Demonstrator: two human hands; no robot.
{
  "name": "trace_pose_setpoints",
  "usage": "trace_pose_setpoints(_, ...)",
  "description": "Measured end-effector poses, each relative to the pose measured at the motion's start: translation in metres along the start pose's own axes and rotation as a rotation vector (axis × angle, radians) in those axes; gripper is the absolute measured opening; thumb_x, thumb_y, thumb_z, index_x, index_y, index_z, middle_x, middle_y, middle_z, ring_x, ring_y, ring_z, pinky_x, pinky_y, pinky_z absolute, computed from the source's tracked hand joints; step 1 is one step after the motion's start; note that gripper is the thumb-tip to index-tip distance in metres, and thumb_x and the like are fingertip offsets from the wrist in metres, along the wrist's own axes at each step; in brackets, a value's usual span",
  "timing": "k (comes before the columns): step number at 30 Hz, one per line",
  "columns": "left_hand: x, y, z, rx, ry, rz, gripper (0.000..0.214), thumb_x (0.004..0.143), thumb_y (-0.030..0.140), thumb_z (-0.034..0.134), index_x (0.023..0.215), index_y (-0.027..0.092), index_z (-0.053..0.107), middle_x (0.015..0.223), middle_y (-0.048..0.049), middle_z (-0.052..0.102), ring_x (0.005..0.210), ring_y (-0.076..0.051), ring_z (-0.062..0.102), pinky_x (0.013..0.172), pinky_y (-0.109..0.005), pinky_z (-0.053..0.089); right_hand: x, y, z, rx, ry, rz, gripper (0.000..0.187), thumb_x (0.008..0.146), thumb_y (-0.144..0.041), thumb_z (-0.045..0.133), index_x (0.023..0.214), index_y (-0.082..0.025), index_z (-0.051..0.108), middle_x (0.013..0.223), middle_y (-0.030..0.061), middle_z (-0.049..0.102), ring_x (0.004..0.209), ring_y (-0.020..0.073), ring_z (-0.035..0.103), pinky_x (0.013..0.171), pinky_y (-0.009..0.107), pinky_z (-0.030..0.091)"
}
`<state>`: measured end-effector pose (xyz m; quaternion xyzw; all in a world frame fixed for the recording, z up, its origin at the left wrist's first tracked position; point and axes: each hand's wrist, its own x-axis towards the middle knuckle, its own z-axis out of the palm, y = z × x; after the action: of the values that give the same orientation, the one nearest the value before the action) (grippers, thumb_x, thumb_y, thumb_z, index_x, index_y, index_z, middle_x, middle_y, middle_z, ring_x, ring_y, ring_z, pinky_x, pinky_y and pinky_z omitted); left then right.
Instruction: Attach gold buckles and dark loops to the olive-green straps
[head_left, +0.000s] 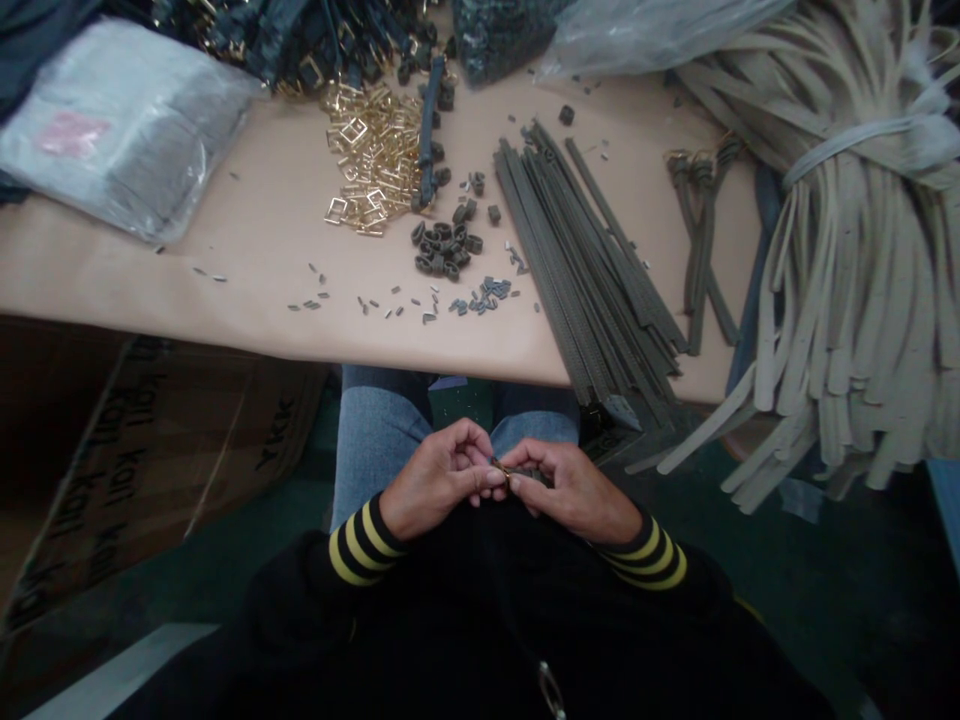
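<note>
My left hand [442,478] and my right hand [566,488] meet in my lap, below the table edge. Both are pinched on a dark grey strap [529,473] with a small gold buckle [504,470] at its end, between the fingertips. On the table lie a pile of gold buckles [369,160], a heap of dark loops [444,247], small grey metal clips [484,295] and a bundle of grey straps [585,250] that overhangs the table's front edge.
A thick bunch of beige straps [847,290] hangs off the right side. A plastic-wrapped grey packet [120,125] lies at the left. Dark finished straps [322,40] pile at the back. A cardboard box [157,450] stands under the table [247,260], left of my knees.
</note>
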<state>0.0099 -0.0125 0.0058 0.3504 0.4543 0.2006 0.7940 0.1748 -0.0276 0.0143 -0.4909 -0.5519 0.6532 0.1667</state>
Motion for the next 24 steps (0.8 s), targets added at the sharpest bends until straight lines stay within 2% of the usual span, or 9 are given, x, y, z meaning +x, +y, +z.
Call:
trace_pose_setpoints(5,0.004,-0.005,-0.007,-0.106,-0.157,-0.008,0.030,0.059,0.026,0.068,0.073,0.012,0.046,0.058,0.0021,0.059,0.055,-0.008,0.055,0.050,-0.018,0.039,0.002,-0.004,0.001,-0.058,0.004,-0.056,0.006,0.072,-0.014,0.048,0.073,-0.012,0.054,0.066,0.0037,0.061,0.059,0.0102,0.054,0.056,0.022,0.041)
trace_pose_setpoints(8,0.006,-0.007,-0.011,-0.171,-0.214,-0.029,0.033,0.055,0.026,0.071,0.069,0.013,0.045,0.060,0.0018,0.060,0.058,-0.008,0.056,0.056,-0.020,0.040,0.002,-0.004,0.004,0.044,-0.018,-0.068,0.004,0.073,-0.014,0.046,0.076,-0.014,0.047,0.066,0.0024,0.058,0.059,0.0099,0.054,0.055,0.021,0.042)
trace_pose_setpoints(12,0.006,-0.009,-0.013,-0.207,-0.211,-0.073,0.035,0.052,0.025,0.074,0.067,0.012,0.044,0.058,0.0039,0.058,0.052,-0.005,0.052,0.052,-0.017,0.037,0.000,-0.002,0.007,0.146,-0.033,-0.070,0.007,0.073,-0.016,0.045,0.078,-0.016,0.040,0.068,-0.0007,0.051,0.051,0.0070,0.050,0.049,0.019,0.041)
trace_pose_setpoints(17,0.006,-0.011,-0.011,-0.214,-0.212,-0.051,0.035,0.051,0.022,0.074,0.066,0.012,0.043,0.061,0.0041,0.057,0.053,-0.004,0.051,0.051,-0.015,0.038,0.000,-0.005,0.004,-0.102,-0.084,-0.067,0.005,0.070,-0.015,0.048,0.073,-0.016,0.044,0.061,-0.0015,0.052,0.054,0.0093,0.049,0.052,0.021,0.038)
trace_pose_setpoints(19,0.006,-0.010,-0.010,-0.206,-0.208,-0.046,0.035,0.053,0.021,0.073,0.067,0.013,0.042,0.058,0.0047,0.056,0.049,-0.003,0.049,0.046,-0.014,0.038,0.001,-0.007,0.004,-0.182,-0.075,-0.032,0.006,0.068,-0.013,0.049,0.070,-0.016,0.043,0.061,-0.0009,0.053,0.055,0.0102,0.048,0.052,0.021,0.037)
trace_pose_setpoints(24,0.003,-0.006,-0.011,-0.240,-0.213,-0.019,0.032,0.058,0.023,0.070,0.068,0.014,0.040,0.057,0.0049,0.053,0.047,-0.007,0.052,0.032,-0.011,0.034,0.001,-0.010,0.006,-0.172,-0.024,0.027,0.009,0.066,-0.011,0.047,0.064,-0.017,0.040,0.063,-0.0007,0.056,0.060,0.0119,0.050,0.058,0.022,0.037)
